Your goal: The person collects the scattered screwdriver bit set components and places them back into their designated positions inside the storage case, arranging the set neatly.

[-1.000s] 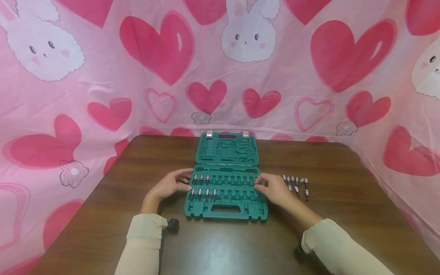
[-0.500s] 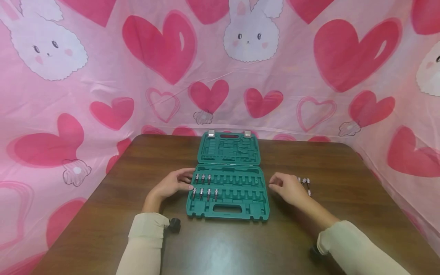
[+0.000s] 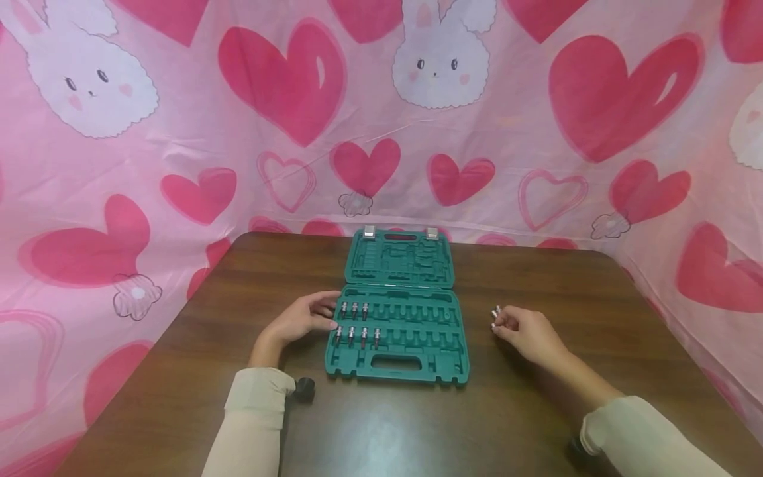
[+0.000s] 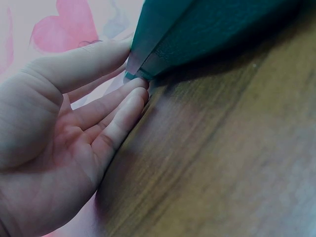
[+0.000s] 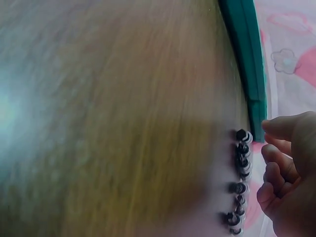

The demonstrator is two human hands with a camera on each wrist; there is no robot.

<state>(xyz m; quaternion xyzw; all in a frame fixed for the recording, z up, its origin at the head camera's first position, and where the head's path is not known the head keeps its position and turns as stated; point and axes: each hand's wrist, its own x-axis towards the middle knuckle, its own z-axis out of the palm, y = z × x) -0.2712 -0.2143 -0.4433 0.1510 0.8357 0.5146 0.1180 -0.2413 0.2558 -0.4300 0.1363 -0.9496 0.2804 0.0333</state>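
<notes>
Green case (image 3: 346, 362), left hand (image 3: 300, 319) touching it, fingers (image 4: 123, 114) extended, right hand (image 3: 529, 334) loosely curled by socket bits (image 5: 240, 187)

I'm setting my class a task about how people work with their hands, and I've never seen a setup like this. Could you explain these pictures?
There is no machine here, just a person's left hand and right hand. The widest picture is taken from the person's head, looking down; the other two are taken from each wrist.

On the brown table lies an open green case. Seven bits sit in its left part: three in the farther row, four in the nearer. More loose bits lie to its right.

The left fingers touch the case's left edge. The right fingers curl loosely near the loose bits; the right wrist picture shows nothing held.
</notes>
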